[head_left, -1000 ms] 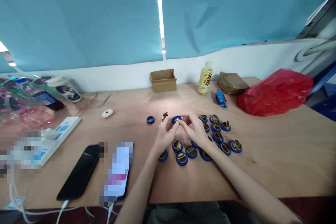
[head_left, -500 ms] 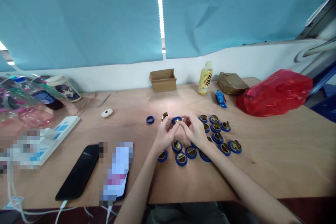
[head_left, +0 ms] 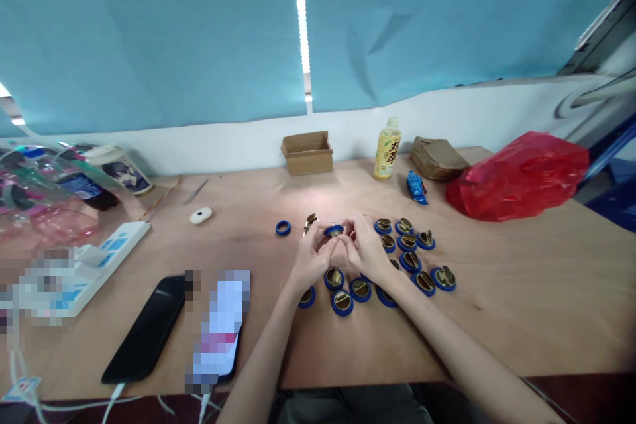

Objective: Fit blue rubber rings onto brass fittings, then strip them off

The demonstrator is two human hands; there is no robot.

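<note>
My left hand (head_left: 311, 253) and my right hand (head_left: 366, 248) meet above the table, fingers closed on one round blue-rimmed brass piece (head_left: 334, 230). Its blue edge tilts upward, and fingertips cover part of it. Behind my left fingers lies a loose gold metal part (head_left: 311, 220). A separate blue ring (head_left: 283, 228) rests to the left. Around my hands are several similar brass discs in blue rims, some with a raised flap, such as the disc (head_left: 342, 302) in front and the disc (head_left: 443, 277) at the right. My right hand and forearm partly hide some.
Toward the wall stand an open cardboard box (head_left: 308, 154) and a yellow drink bottle (head_left: 387, 151). A blue packet (head_left: 416, 187), brown package (head_left: 437, 158) and red plastic bag (head_left: 521, 175) are on the right. Two phones, including a black one (head_left: 146, 330), and a power strip (head_left: 112, 265) lie left.
The held piece has tilted slightly between my fingers, its blue edge now flatter to view. My hands stay in nearly the same place; the whole view has shifted slightly.
</note>
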